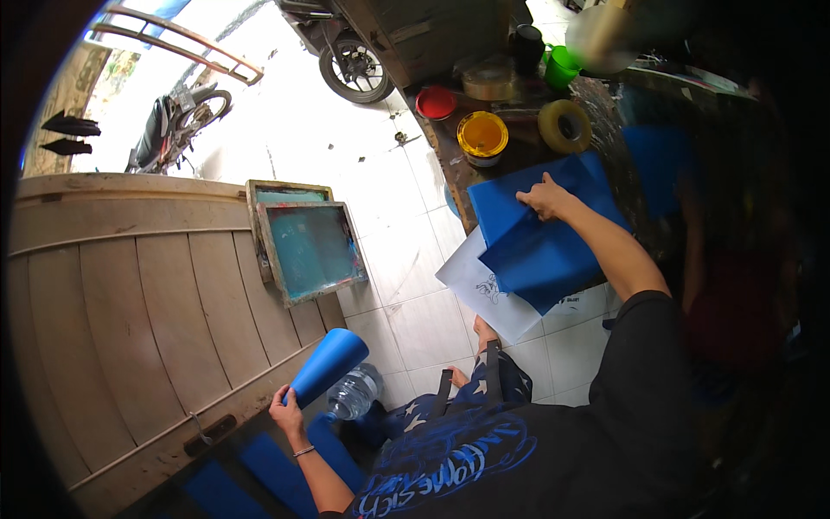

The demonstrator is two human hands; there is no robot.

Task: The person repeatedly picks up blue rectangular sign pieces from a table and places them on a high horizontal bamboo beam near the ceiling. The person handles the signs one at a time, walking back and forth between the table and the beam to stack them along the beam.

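Observation:
My left hand [285,408] is closed round the narrow end of a blue sheet [331,359] rolled into a loose cone, held out at the lower left. On the dark work table [450,177], my right hand [545,199] rests on overlapping blue sheets [553,259]. Its index finger and thumb are apart, while the other fingers look curled and partly hidden. A white sheet with a line drawing [484,285] sticks out from under the blue sheets, past the table's near edge.
An open yellow paint tub [482,137], a red pot [436,103], tape rolls [565,128] and a green cup [562,67] stand farther back. Framed screens [313,251] lean by the wooden panel at left. A clear water bottle [354,391] stands below. At right sits another person, dim.

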